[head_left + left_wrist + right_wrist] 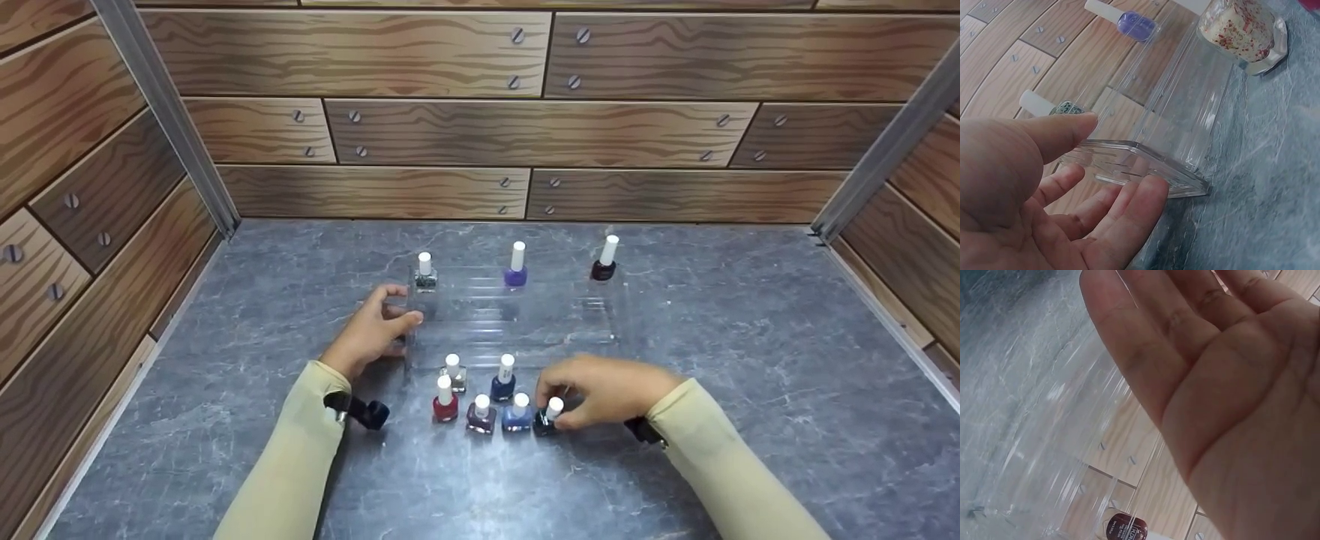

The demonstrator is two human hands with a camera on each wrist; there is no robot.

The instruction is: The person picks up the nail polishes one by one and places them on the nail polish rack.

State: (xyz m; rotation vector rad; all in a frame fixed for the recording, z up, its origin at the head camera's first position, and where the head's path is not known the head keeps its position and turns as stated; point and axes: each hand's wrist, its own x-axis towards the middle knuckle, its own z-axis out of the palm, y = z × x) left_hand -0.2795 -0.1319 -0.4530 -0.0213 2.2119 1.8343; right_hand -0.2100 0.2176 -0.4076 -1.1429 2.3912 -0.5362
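Note:
A clear tiered display rack [555, 322] stands in the middle of the table. By its left end is my left hand [369, 330], fingers loosely bent and thumb apart from them; the left wrist view shows the fingertips [1151, 194] at the end panel, contact unclear. My right hand [600, 390] pinches a dark nail polish bottle [544, 424] with a white cap, slightly tilted, at the right of the front group. That bottle does not show in the right wrist view. Beside it stand blue-violet [517, 418], dark purple [481, 420], red [445, 409] and navy [503, 388] polishes.
On the rack's top tier stand a glitter polish [425, 279], a purple one [515, 276] and a dark red one [603, 270]. A speckled polish [1244, 31] stands before the rack. Wood-patterned walls [450, 135] enclose the grey marbled table [750, 322].

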